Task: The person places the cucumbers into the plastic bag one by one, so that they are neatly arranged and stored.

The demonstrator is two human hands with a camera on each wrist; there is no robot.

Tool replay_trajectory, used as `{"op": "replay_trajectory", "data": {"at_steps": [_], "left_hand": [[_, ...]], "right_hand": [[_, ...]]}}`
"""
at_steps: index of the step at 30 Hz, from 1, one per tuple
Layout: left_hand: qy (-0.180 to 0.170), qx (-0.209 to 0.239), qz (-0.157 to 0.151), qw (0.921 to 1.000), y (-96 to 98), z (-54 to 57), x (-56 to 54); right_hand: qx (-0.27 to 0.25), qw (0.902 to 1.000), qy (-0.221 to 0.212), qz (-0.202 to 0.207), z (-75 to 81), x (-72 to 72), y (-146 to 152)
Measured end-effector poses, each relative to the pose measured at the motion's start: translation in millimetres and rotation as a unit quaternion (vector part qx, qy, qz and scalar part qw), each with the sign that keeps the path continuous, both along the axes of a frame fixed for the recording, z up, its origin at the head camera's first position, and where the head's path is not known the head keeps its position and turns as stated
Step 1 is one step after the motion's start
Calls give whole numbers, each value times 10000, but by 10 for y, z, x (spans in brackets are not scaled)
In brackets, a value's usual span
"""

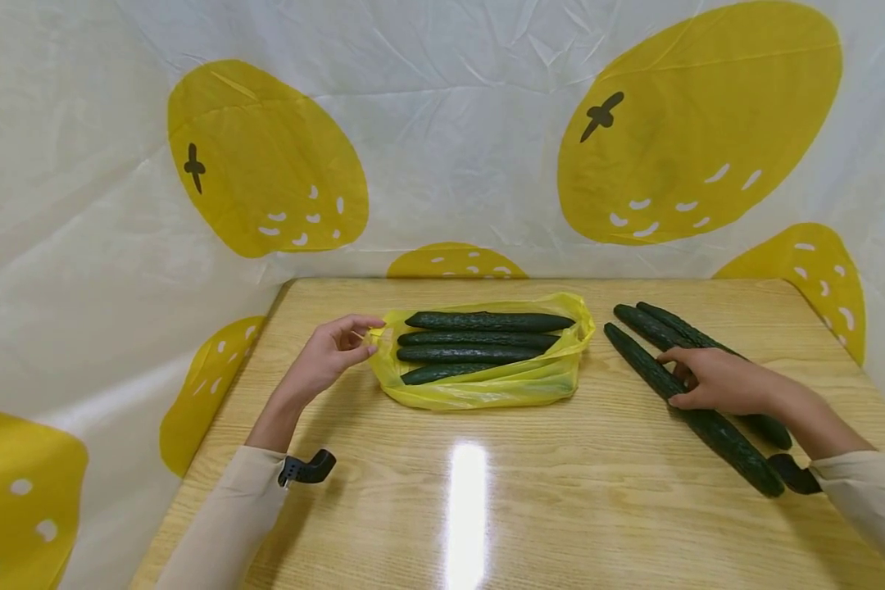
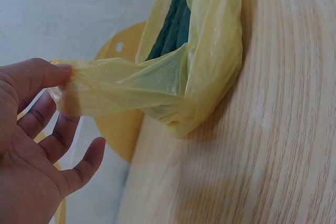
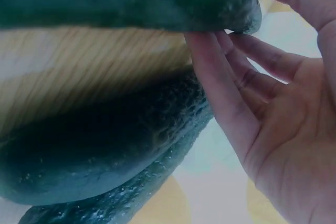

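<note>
A yellow plastic bag lies on the table with its mouth open upward, and several dark green cucumbers rest side by side inside. My left hand pinches the bag's left end between thumb and fingers; the left wrist view shows that strip of plastic pulled taut. On the right, my right hand holds a long cucumber between thumb and fingers around its middle. Two more cucumbers lie just behind it, one partly under the hand and another farther back.
The wooden table reaches back to a white curtain printed with big yellow fruit, which also hangs along the left and right sides. Bright glare falls on the tabletop in front of the bag. Dark bands sit on both wrists.
</note>
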State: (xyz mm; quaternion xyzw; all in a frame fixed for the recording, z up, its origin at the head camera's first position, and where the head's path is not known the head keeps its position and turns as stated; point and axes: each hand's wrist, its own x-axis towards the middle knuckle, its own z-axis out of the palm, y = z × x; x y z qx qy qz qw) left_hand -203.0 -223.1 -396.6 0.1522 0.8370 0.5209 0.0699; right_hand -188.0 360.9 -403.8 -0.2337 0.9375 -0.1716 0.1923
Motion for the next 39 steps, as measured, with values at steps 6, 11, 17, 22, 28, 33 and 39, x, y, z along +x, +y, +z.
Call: {"op": "replay_trajectory", "data": {"at_steps": [6,11,17,22,28,33,39], "left_hand": [[45,21,1,10000,-15,-12,8],[62,-13,-6,10000,-20,-12,14],[111,-26,3,9999,-27,-16,12],[119,-28,-19,9999,-23,-12,16],[78,-15,-47,10000,-16,-16,21],[100,4,-59,9999,-14,-22,14],[32,6,-60,10000,-2,-3,12]], "right_hand": [[-79,9999,-130,-41,7,-19,0],[-110,9996,-250,-77,87,-62,19],[-402,9988,-261,15,229,-73,35],[-484,9985,-232,52,327,-81,14],[-560,9980,-234,155,443,-108,-57],[-685,9972,-14,299,546,-139,-145],[-918,9944,123,501,648,-229,-264]]}}
